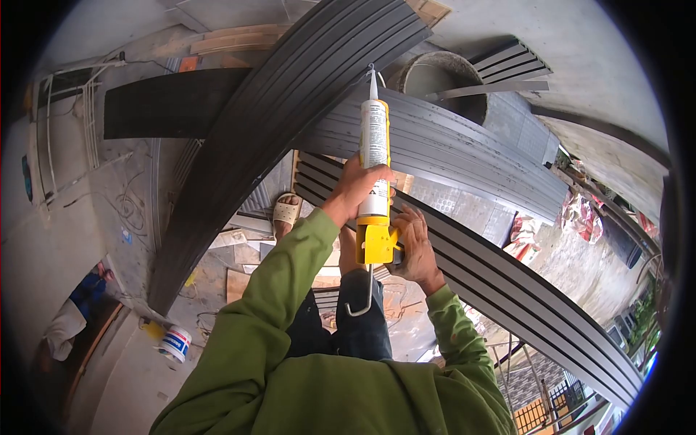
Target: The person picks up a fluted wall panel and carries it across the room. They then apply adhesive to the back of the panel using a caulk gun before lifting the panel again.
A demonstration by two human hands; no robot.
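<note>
**Sealant gun held against grooved dark panels**

Nearest the camera, at six o'clock, green sleeves [290, 362] are seen, both arms raised toward the middle of the view. Just beyond them, the yellow caulking gun [377, 243] is gripped by both hands. The right hand [417, 250] is closed around the gun's handle and trigger area at about four o'clock of the gun frame, while the left hand [359, 185] is wrapped round the white sealant cartridge [375, 148] higher up, fingers curled tight. The metal push rod with its hooked end [360, 301] hangs well out below the frame, so much of the cartridge is judged to be unspent.

The nozzle [373, 83] is pointed toward twelve o'clock and is brought up to the edge where a dark grooved panel [290, 109] crosses over a grey ribbed panel [449, 148]. No bead of sealant can be made out along the joint, so the sealing is judged to be at or near its start; whether anything has been laid under the nozzle cannot be told.

Farther off, at seven o'clock, a white bucket [175, 343] stands on the floor, and a sandalled foot [286, 212] is seen below the panels.
</note>
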